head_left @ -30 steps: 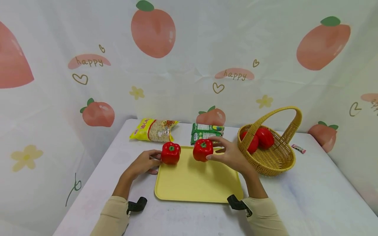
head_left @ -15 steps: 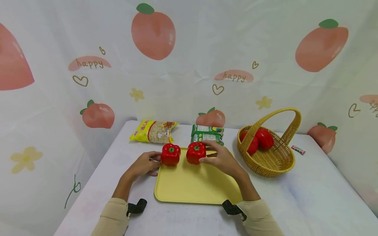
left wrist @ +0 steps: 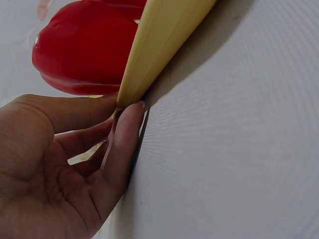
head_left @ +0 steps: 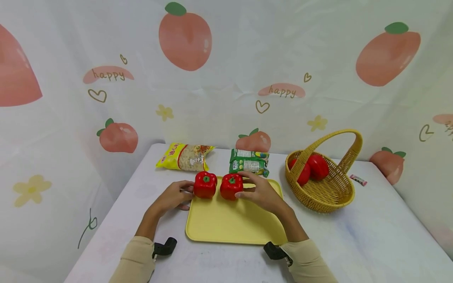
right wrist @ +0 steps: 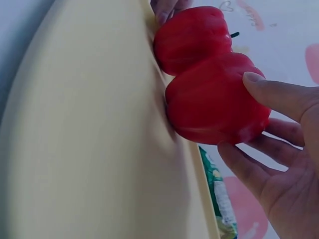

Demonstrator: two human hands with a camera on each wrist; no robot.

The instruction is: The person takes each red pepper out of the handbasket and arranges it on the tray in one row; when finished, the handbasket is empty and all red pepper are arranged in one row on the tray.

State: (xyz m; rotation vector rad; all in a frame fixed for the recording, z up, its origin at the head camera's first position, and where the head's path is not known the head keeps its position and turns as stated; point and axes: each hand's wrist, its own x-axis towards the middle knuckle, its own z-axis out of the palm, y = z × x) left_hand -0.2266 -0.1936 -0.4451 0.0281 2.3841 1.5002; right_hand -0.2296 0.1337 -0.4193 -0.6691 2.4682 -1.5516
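Note:
My right hand (head_left: 262, 193) holds a red bell pepper (head_left: 230, 188) by its right side over the far part of the yellow tray (head_left: 235, 226). In the right wrist view its thumb and fingers are on the held bell pepper (right wrist: 214, 102), whose base is at the tray surface. A second red bell pepper (head_left: 205, 188) stands on the tray's far left corner, close beside the first. My left hand (head_left: 173, 196) is at the tray's left edge. In the left wrist view its fingertips pinch the tray rim (left wrist: 132, 74), just beside the left bell pepper (left wrist: 87, 47).
A wicker basket (head_left: 350, 196) with red bell peppers (head_left: 318, 166) inside stands right of the tray. Behind the tray lie a yellow food bag (head_left: 185, 157) and a green packet (head_left: 248, 161). A small pink wrapper (head_left: 358, 180) lies right of the basket.
My right hand has moved left with its bell pepper, lowering it slightly, and it now sits nearer the other bell pepper. The left hand has stayed at the tray's edge.

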